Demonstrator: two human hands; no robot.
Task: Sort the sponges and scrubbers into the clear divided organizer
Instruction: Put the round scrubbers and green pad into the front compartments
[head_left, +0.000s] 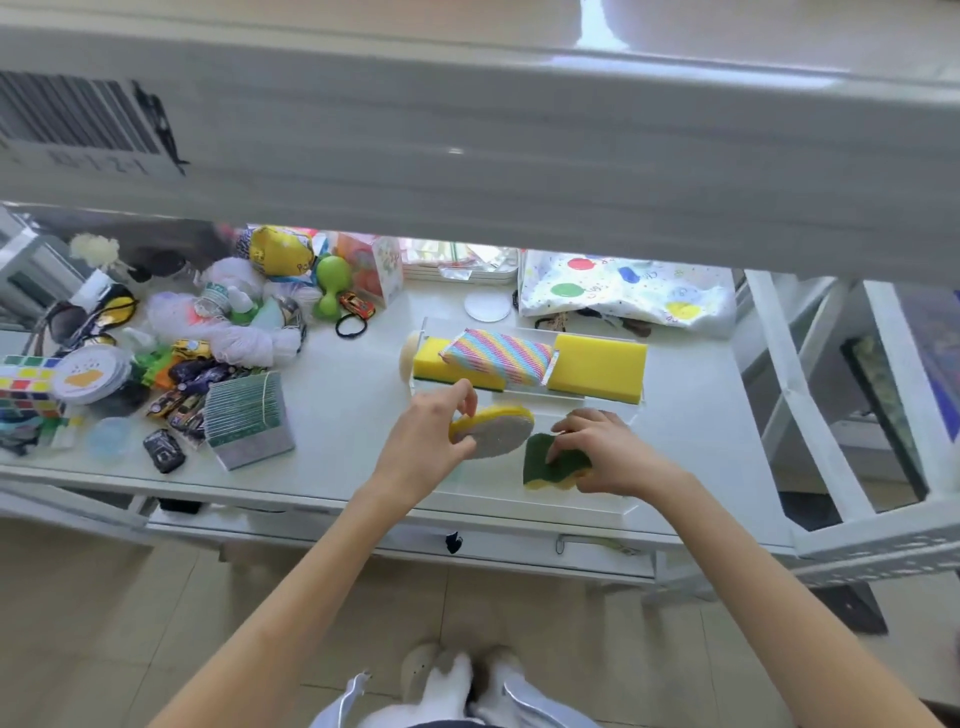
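I see no readable print on the oval sponge (493, 431), yellow with a grey scouring face, which my left hand (431, 441) pinches above the clear organizer (597, 506); my right hand (608, 449) clasps the green-and-yellow scrubber (550, 462) in its front compartment, rainbow-striped sponge (498, 356) behind.

On your left you have a crowded pile: a puzzle cube (23, 384) at the table's edge, a round white tin (91, 376) just beside it, several toy cars (179, 405), and a stack of green-edged cards (249, 415). Farther back sit a green dumbbell-shaped toy (330, 283), a black hair tie (351, 326) and a yellow ball (280, 252). To your right lies a balloon-print bag (623, 291), with a small white disc (487, 306) near it.
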